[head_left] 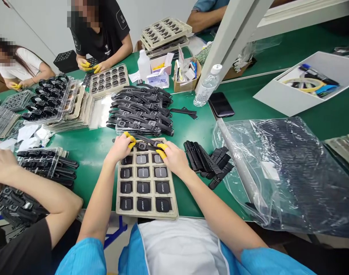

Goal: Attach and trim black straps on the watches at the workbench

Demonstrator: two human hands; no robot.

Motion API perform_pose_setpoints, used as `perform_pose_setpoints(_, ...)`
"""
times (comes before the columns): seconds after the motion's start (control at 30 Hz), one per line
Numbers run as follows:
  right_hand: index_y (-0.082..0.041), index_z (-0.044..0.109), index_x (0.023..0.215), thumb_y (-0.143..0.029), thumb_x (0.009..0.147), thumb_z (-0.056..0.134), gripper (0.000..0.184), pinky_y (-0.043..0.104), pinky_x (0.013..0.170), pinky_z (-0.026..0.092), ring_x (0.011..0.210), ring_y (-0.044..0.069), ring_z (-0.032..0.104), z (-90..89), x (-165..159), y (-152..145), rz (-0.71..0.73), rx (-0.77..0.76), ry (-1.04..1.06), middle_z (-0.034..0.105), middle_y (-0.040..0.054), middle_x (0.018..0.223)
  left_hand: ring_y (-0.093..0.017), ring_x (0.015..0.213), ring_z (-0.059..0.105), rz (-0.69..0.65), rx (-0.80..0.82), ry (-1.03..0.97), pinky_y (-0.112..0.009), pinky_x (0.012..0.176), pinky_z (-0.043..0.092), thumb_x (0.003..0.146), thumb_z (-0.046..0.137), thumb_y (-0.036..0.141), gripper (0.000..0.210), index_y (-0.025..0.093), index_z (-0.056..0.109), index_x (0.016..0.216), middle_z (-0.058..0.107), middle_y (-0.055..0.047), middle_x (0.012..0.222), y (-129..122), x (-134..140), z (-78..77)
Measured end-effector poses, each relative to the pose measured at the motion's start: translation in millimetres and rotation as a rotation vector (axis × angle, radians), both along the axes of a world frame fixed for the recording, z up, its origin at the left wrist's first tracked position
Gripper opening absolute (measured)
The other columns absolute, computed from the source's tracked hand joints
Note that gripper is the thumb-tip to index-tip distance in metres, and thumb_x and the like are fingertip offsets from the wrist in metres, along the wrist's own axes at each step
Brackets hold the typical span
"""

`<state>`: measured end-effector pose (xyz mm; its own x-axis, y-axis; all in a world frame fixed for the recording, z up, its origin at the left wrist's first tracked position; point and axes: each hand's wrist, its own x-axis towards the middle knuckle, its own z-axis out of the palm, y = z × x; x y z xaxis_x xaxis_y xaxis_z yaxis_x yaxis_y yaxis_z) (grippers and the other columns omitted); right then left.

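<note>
Yellow finger cots cover the fingertips of both my hands. My left hand grips the left part of a black smartwatch with its strap, and my right hand pinches its right end. The watch is held over the far edge of a beige compartment tray. Square black watch pieces with pale print sit in the tray's compartments. Just beyond my hands is a stack of strapped smartwatches. To the right of my right hand lies a pile of loose black watch straps.
A clear plastic bag of black straps lies at right. Farther back are a phone, a water bottle, a white box of pens and tape, and a tray stack. A co-worker's arm extends from the left.
</note>
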<state>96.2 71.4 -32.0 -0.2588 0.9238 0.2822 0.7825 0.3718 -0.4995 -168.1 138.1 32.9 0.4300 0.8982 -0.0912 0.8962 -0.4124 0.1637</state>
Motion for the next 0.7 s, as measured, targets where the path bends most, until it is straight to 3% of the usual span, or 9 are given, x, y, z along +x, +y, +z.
perform_pose_setpoints(0.13, -0.017, 0.07, 0.122, -0.027, 0.106, 0.054, 0.024, 0.036, 0.075, 0.052, 0.11, 0.03, 0.063, 11.8, 13, -2, -0.054, -0.022, -0.014, 0.068, 0.0136, 0.115, -0.034, 0.126, 0.052, 0.087, 0.203, -0.049, -0.051, 0.11, 0.043, 0.1, 0.056, 0.03, 0.026, 0.018, 0.067, 0.121, 0.056, -0.017, 0.136, -8, -1, -5.6)
perform_pose_setpoints(0.2, -0.017, 0.068, 0.123, -0.027, 0.104, 0.056, 0.024, 0.037, 0.079, 0.052, 0.114, 0.031, 0.062, 20.6, 30, -7, -0.082, -0.042, -0.048, 0.067, 0.0139, 0.117, -0.033, 0.123, 0.053, 0.171, 0.243, -0.04, -0.048, 0.107, 0.047, 0.1, 0.055, 0.029, 0.024, 0.015, 0.067, 0.116, 0.059, -0.018, 0.129, -16, -6, -2.9)
perform_pose_setpoints(0.3, -0.017, 0.067, 0.123, -0.032, 0.102, 0.058, 0.027, 0.038, 0.079, 0.05, 0.109, 0.032, 0.064, 33.3, 69, -24, -0.209, -0.156, -0.136, 0.067, 0.0136, 0.116, -0.03, 0.11, 0.058, 0.179, 0.147, 0.032, -0.043, 0.099, 0.052, 0.101, 0.052, 0.028, 0.021, 0.017, 0.068, 0.109, 0.065, -0.014, 0.112, -31, -17, 2.7)
perform_pose_setpoints(0.4, -0.017, 0.066, 0.119, -0.041, 0.101, 0.058, 0.031, 0.037, 0.069, 0.044, 0.094, 0.031, 0.066, 40.4, 111, -47, -0.39, -0.339, -0.24, 0.067, 0.0128, 0.111, -0.03, 0.11, 0.061, 0.128, 0.054, 0.169, -0.042, 0.096, 0.053, 0.099, 0.052, 0.026, 0.029, 0.019, 0.068, 0.122, 0.067, -0.013, 0.12, -42, -23, 4.9)
perform_pose_setpoints(0.53, -0.019, 0.065, 0.117, -0.042, 0.099, 0.058, 0.03, 0.035, 0.064, 0.039, 0.093, 0.03, 0.067, 34.8, 143, -72, -0.417, -0.494, -0.314, 0.068, 0.0123, 0.111, -0.035, 0.116, 0.059, 0.103, 0.065, 0.301, -0.045, 0.092, 0.052, 0.098, 0.051, 0.026, 0.034, 0.016, 0.07, 0.125, 0.066, -0.017, 0.123, -44, -18, 4.2)
perform_pose_setpoints(0.7, -0.019, 0.063, 0.12, -0.033, 0.095, 0.058, 0.029, 0.035, 0.066, 0.041, 0.095, 0.03, 0.068, 11.1, 155, -81, -0.435, -0.498, -0.226, 0.069, 0.0133, 0.113, -0.036, 0.115, 0.057, 0.117, 0.09, 0.301, -0.047, 0.092, 0.05, 0.097, 0.05, 0.027, 0.035, 0.014, 0.07, 0.122, 0.068, -0.018, 0.12, -41, -13, 2.6)
